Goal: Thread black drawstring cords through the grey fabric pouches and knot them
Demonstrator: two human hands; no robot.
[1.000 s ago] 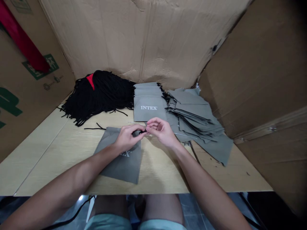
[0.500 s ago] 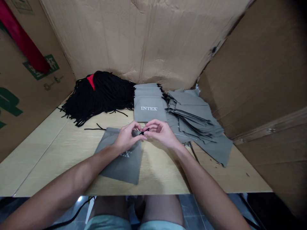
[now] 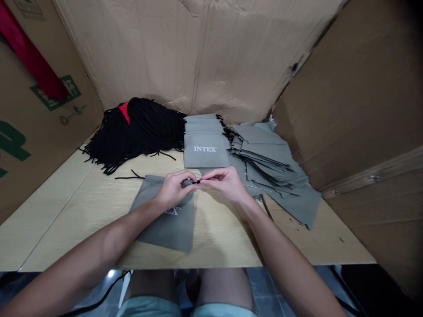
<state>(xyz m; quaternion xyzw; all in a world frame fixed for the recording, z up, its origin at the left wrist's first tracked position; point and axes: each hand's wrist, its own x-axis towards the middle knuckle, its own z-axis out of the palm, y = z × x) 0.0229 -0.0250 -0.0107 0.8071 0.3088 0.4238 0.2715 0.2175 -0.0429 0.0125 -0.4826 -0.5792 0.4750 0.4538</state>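
Note:
A grey fabric pouch (image 3: 165,231) with white lettering lies near the table's front edge, partly covered by my left hand. My left hand (image 3: 173,188) pinches the pouch's upper right corner, where a short black cord (image 3: 198,182) comes out. With thumb and fingertips pressed together, my right hand (image 3: 224,181) grips the cord right beside the left fingertips. From the pouch's upper left corner, loose black cord ends (image 3: 132,176) trail onto the table. A thin metal rod (image 3: 257,187) lies just right of my right hand.
Behind my hands is a stack of grey INTEX pouches (image 3: 206,158). A big bundle of black cords (image 3: 142,132) with a red tie sits at the back left. More grey pouches (image 3: 274,163) are heaped at the right. Cardboard walls (image 3: 172,57) enclose the table.
My right fingers, looser before with a cord end sticking up, have closed into a tight pinch on the cord. My left hand has barely moved.

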